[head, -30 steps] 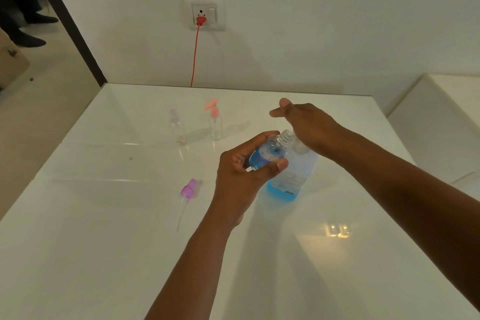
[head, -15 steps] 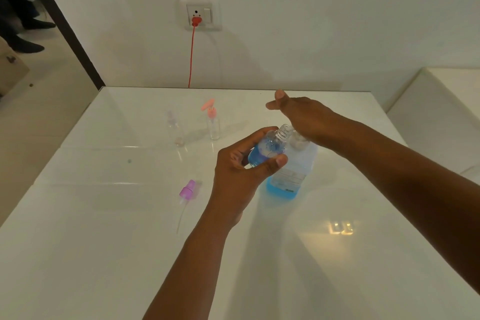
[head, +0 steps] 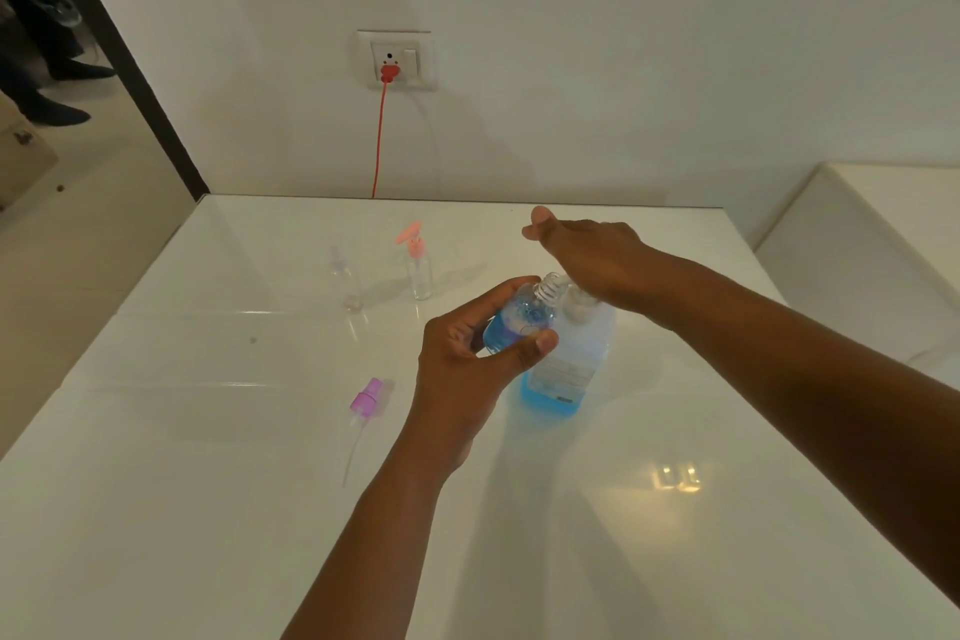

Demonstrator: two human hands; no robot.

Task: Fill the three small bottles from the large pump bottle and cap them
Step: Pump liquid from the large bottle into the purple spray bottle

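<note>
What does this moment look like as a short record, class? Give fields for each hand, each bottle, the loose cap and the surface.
left hand: grips small clear uncapped bottle of blue liquid, tilted, neck at the pump
right hand: presses on large clear pump bottle
clear pink-pump bottle: upright, looks empty
clear small bottle: upright, looks empty
purple spray cap: lying loose
white glossy table: bears everything

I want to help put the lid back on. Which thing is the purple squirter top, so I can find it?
Start at the white table and find the left hand holding the small bottle. Just left of that wrist lies the purple spray cap, flat, trailing a thin clear tube. The pink cap sits upright on a bottle farther back.
</note>
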